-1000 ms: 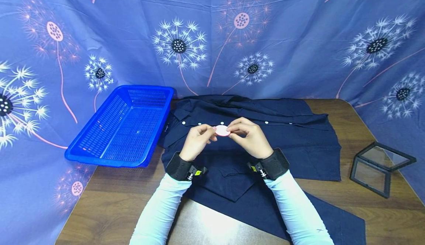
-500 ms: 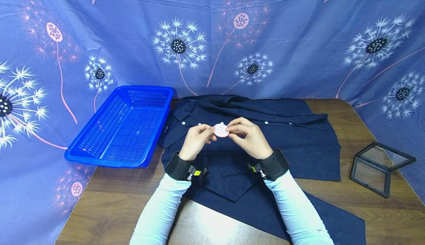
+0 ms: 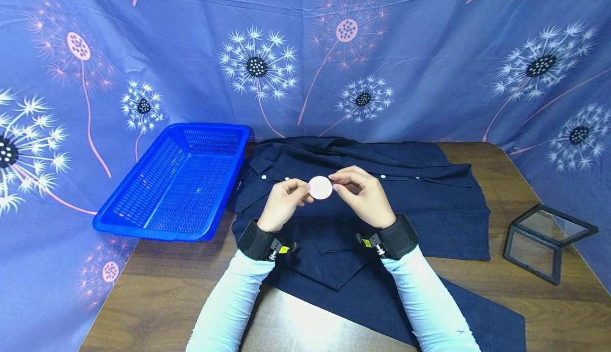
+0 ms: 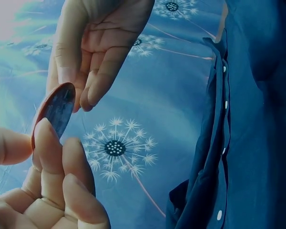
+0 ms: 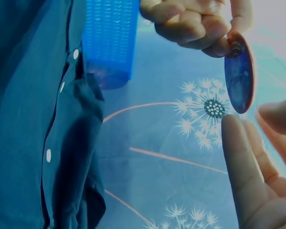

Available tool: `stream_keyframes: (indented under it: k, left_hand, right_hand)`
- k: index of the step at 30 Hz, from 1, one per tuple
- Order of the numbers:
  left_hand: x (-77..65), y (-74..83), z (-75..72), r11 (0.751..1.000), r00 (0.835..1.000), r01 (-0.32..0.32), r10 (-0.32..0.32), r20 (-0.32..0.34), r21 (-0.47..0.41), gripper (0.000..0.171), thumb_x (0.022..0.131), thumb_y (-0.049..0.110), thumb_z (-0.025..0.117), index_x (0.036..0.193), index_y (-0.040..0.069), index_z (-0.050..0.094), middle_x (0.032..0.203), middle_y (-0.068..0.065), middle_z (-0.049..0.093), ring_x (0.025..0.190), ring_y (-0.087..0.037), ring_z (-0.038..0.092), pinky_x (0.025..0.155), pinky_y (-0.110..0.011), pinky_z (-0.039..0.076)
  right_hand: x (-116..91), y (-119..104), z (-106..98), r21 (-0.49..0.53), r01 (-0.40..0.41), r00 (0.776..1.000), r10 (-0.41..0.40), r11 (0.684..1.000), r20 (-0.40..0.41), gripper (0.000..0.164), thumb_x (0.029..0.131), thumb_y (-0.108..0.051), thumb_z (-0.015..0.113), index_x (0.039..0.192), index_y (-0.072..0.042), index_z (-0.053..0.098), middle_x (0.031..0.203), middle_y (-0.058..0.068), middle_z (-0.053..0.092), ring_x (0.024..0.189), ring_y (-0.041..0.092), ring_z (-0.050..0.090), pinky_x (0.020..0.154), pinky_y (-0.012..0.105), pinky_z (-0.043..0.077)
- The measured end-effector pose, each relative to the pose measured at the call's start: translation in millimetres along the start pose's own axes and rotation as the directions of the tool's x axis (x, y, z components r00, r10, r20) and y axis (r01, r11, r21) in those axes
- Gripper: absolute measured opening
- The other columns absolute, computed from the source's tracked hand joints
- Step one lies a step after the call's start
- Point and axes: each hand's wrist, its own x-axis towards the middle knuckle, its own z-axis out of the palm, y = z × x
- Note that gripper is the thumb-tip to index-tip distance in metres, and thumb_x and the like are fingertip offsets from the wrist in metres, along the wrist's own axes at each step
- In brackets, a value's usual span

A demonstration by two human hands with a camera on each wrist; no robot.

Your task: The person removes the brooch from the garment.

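Observation:
A small round mirror [image 3: 320,187] is held up over the dark navy shirt [image 3: 439,214]. Its pale face shows in the head view, while both wrist views show a glossy, reflective side with a reddish rim [image 5: 251,71]. My left hand [image 3: 281,203] pinches its left edge between thumb and fingers. At the opposite edge, my right hand [image 3: 365,197] has its thumb and fingertips spread slightly apart. In the right wrist view a narrow gap separates those fingertips [image 5: 231,126] from the mirror. White buttons run along the shirt lying beneath.
A blue plastic basket [image 3: 210,225] stands at the left, tilted in view. Toward the right edge of the wooden table [image 3: 143,293] rests a black hinged frame [image 3: 534,276] with clear panes. A dandelion-print cloth [image 3: 305,2] hangs behind.
The mirror has turned from a thin oval to a nearly full circle facing the head camera. My right fingers have come off its edge and moved slightly right; the left hand keeps its pinch.

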Motion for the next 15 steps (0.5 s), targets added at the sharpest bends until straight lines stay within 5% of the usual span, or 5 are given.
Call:
stream_keyframes:
  k: [8, 15]
  left_hand:
    - [-2.8, 2.0, 1.0, 0.997, 0.999, -0.045, 0.044, 0.024, 0.058, 0.018, 0.096, 0.010, 0.057, 0.095, -0.003, 0.068, 0.077, -0.014, 0.069, 0.075, -0.013, 0.061, 0.070, -0.030, 0.051]
    - [-4.7, 2.6, 1.1, 0.986, 0.994, -0.106, 0.100, 0.046, 0.126, 0.017, 0.098, 0.012, 0.057, 0.096, 0.000, 0.069, 0.081, -0.017, 0.069, 0.077, -0.024, 0.059, 0.067, -0.023, 0.045]
  right_hand:
    - [0.0, -0.9, 0.1, 0.070, -0.157, 0.987, 0.159, 0.985, -0.011, 0.024, 0.089, -0.007, 0.070, 0.112, 0.000, 0.070, 0.103, 0.018, 0.070, 0.083, 0.004, 0.066, 0.074, 0.014, 0.054]
    - [2.5, -21.7, 2.0, 0.093, -0.253, 0.967, 0.251, 0.963, 0.035, 0.025, 0.091, -0.002, 0.065, 0.114, 0.009, 0.066, 0.096, 0.026, 0.070, 0.076, 0.033, 0.070, 0.068, 0.022, 0.057]
